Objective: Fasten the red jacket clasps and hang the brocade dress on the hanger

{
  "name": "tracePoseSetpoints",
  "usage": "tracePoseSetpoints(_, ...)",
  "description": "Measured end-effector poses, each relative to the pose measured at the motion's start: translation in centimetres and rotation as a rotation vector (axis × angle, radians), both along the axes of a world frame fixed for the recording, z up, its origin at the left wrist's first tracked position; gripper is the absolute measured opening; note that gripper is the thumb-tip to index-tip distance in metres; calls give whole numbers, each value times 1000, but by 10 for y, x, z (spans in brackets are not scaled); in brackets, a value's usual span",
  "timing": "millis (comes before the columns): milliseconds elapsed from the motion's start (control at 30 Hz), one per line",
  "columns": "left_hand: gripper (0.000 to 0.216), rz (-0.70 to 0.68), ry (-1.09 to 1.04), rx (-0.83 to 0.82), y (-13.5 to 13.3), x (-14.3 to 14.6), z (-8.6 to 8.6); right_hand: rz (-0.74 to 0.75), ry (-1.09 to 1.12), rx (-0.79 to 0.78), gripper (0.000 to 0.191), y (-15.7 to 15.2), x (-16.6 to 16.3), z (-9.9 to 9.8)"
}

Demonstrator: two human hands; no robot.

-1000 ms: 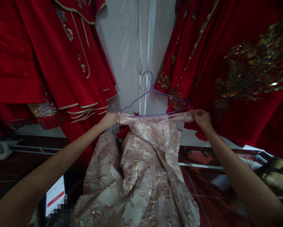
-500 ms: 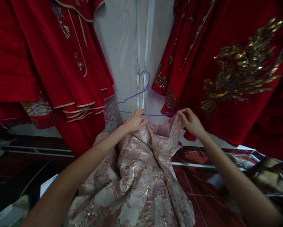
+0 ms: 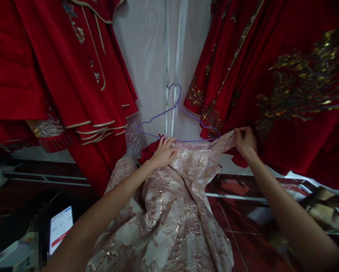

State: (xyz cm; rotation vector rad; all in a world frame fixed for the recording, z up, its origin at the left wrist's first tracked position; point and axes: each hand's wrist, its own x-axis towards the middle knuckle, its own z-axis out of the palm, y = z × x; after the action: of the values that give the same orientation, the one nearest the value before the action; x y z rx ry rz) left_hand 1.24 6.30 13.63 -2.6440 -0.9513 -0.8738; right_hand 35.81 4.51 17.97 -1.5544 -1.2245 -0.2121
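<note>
A pale pink dress (image 3: 164, 211) with a gold-toned floral pattern spreads below a thin purple hanger (image 3: 158, 117), which hangs by its hook. At the top edge of the bodice, my left hand (image 3: 164, 153) is closed on the fabric, its fingertips close to the hanger's lower bar. My right hand (image 3: 245, 143) pinches the end of a shoulder strap (image 3: 225, 142) and holds it stretched out to the right. The dress's neckline lies in front of the hanger's bar. My left thumb is mostly hidden.
Red embroidered garments (image 3: 81, 75) hang on the left, and more red garments (image 3: 243, 94) with gold sequins hang on the right. Behind the hanger are white metal poles (image 3: 172, 49). A lit phone (image 3: 61, 228) lies at lower left. Dark red tiles (image 3: 237, 241) cover the floor.
My right hand has moved right, drawing the strap outward and pulling the neckline straighter. The left hand has shifted slightly down, and more of the phone shows.
</note>
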Motion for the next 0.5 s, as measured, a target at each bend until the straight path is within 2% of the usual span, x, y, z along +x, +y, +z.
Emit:
tracePoseSetpoints(167,29,-44,-3,-58,0,1,0,138,-186,101,26,1,-25,22)
tracePoseSetpoints(333,30,-184,-95,-223,0,13,7,216,-370,163,23,7,-60,50)
tracePoseSetpoints(433,34,-242,-184,-351,-1,18,13,253,-405,154,26,8,-74,56)
tracePoseSetpoints(500,38,-265,-223,-412,0,15,18,275,-402,90,27,8,-78,55)
